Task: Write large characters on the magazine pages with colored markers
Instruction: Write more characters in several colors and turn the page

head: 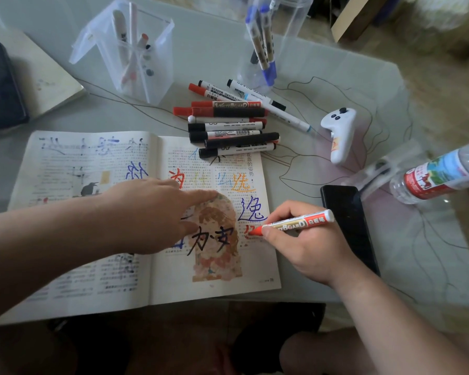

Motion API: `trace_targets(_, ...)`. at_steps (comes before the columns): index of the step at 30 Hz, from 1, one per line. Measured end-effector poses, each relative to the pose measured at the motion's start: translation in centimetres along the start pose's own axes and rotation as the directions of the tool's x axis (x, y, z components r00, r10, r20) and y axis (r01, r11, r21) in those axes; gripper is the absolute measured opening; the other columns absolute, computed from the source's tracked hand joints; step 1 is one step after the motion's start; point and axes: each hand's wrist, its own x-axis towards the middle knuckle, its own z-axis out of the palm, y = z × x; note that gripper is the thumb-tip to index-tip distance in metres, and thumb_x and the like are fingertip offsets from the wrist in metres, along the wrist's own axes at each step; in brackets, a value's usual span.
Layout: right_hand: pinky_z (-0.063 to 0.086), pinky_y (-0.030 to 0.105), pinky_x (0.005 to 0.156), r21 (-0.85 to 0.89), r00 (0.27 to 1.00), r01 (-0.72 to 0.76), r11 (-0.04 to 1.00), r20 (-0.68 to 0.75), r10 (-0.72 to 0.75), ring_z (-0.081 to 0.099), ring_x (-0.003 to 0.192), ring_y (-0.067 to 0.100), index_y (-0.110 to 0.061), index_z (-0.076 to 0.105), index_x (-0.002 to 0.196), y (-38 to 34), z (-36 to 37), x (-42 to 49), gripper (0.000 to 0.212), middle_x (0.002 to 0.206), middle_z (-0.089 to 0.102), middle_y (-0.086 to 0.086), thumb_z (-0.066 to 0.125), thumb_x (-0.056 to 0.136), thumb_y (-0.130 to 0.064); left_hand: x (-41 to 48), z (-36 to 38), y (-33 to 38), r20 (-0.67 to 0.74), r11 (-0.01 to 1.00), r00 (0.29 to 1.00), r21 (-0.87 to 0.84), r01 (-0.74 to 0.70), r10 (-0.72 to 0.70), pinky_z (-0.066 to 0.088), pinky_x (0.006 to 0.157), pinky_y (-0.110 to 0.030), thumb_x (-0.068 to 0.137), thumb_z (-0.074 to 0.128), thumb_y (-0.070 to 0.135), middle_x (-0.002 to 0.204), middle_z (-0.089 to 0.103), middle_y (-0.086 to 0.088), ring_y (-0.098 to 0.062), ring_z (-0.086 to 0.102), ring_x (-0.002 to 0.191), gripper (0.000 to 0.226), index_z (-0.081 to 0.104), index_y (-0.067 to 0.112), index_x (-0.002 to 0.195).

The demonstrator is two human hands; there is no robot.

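Red whiteboard marker is pinched in the right hand, tip touching the right page of the magazine just below a purple character; a red stroke looks begun there. Magazine lies open on the surface. Left hand rests flat, fingers straight, over the spine and illustration, probably to hold the pages down. Spare markers are piled at the page's top edge, within reach.

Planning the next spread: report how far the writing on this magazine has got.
Done: large blue, red, orange and black characters on both pages of the magazine. In hand: the right hand holds a red marker with its tip on a few red strokes beneath a blue character, while the left hand presses the page. Left: that character, plus the largely unmarked lower page areas.
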Motion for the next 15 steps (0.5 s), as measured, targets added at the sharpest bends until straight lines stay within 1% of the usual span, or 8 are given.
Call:
trace_targets(3,0.046,0.029,0.053,-0.021,1.000,-0.018,1.000,-0.008,0.018,0.057,0.055,0.015,-0.016,0.069,0.074,0.05,-0.04,0.05,0.014,0.065,0.067,0.002,0.081,0.082,-0.014,-0.01,-0.05,0.09,-0.002,1.000,1.000,0.001,-0.003,0.003,0.051,0.086,-0.033,0.097,0.037,0.066,0.127,0.051,0.010,-0.015,0.054,0.120,0.061,-0.002,0.068,0.144)
trace_targets(6,0.040,0.023,0.049,-0.035,0.998,-0.046,0.998,-0.044,0.044,0.049,0.049,0.006,-0.014,0.065,0.071,0.22,0.06,0.22,0.018,0.056,0.062,-0.002,0.080,0.081,-0.012,-0.05,-0.06,0.06,0.004,1.000,1.000,0.000,-0.004,0.004,0.051,0.086,-0.032,0.097,0.037,0.065,0.128,0.051,0.010,-0.015,0.054,0.120,0.062,-0.002,0.068,0.145)
trace_targets(8,0.038,0.021,0.049,-0.018,0.996,-0.063,0.998,-0.060,0.061,0.047,0.047,0.005,-0.013,0.065,0.069,0.34,-0.06,0.33,0.020,0.053,0.059,-0.006,0.080,0.081,-0.009,-0.06,-0.06,0.07,0.008,1.000,1.000,-0.003,-0.005,0.005,0.052,0.088,-0.033,0.098,0.038,0.065,0.128,0.051,0.010,-0.015,0.054,0.120,0.062,-0.002,0.067,0.145)
trace_targets(10,0.042,0.027,0.050,-0.004,0.998,-0.051,0.999,-0.024,0.051,0.052,0.050,0.011,-0.013,0.067,0.071,0.32,-0.15,0.23,0.017,0.057,0.063,-0.005,0.081,0.081,-0.011,-0.05,-0.07,0.09,0.005,1.000,1.000,-0.002,-0.003,0.003,0.051,0.087,-0.033,0.097,0.038,0.065,0.127,0.051,0.010,-0.015,0.054,0.120,0.062,-0.002,0.067,0.145)
trace_targets(12,0.050,0.035,0.055,-0.016,1.000,-0.005,1.000,0.022,0.005,0.062,0.060,0.020,-0.015,0.070,0.073,0.17,-0.06,-0.03,0.013,0.067,0.069,0.001,0.080,0.081,-0.018,-0.01,-0.06,0.09,0.002,1.000,1.000,0.001,-0.002,0.002,0.051,0.085,-0.032,0.097,0.038,0.065,0.127,0.051,0.010,-0.015,0.054,0.120,0.062,-0.002,0.067,0.145)
trace_targets(13,0.052,0.038,0.057,-0.030,0.999,0.011,0.999,0.031,-0.010,0.064,0.063,0.022,-0.016,0.070,0.074,0.07,0.02,-0.14,0.012,0.069,0.070,0.002,0.078,0.080,-0.023,0.00,-0.06,0.06,0.001,1.000,1.000,0.000,-0.002,0.002,0.051,0.084,-0.032,0.097,0.038,0.065,0.128,0.051,0.010,-0.015,0.054,0.120,0.062,-0.002,0.068,0.145)
trace_targets(15,0.050,0.038,0.056,-0.049,1.000,0.008,0.999,0.022,-0.007,0.062,0.062,0.023,-0.016,0.068,0.072,0.08,0.09,-0.12,0.012,0.067,0.068,0.002,0.076,0.079,-0.022,0.01,-0.02,0.01,0.002,1.000,1.000,0.003,0.000,0.000,0.052,0.086,-0.033,0.097,0.038,0.065,0.128,0.051,0.010,-0.015,0.054,0.121,0.062,-0.003,0.068,0.144)
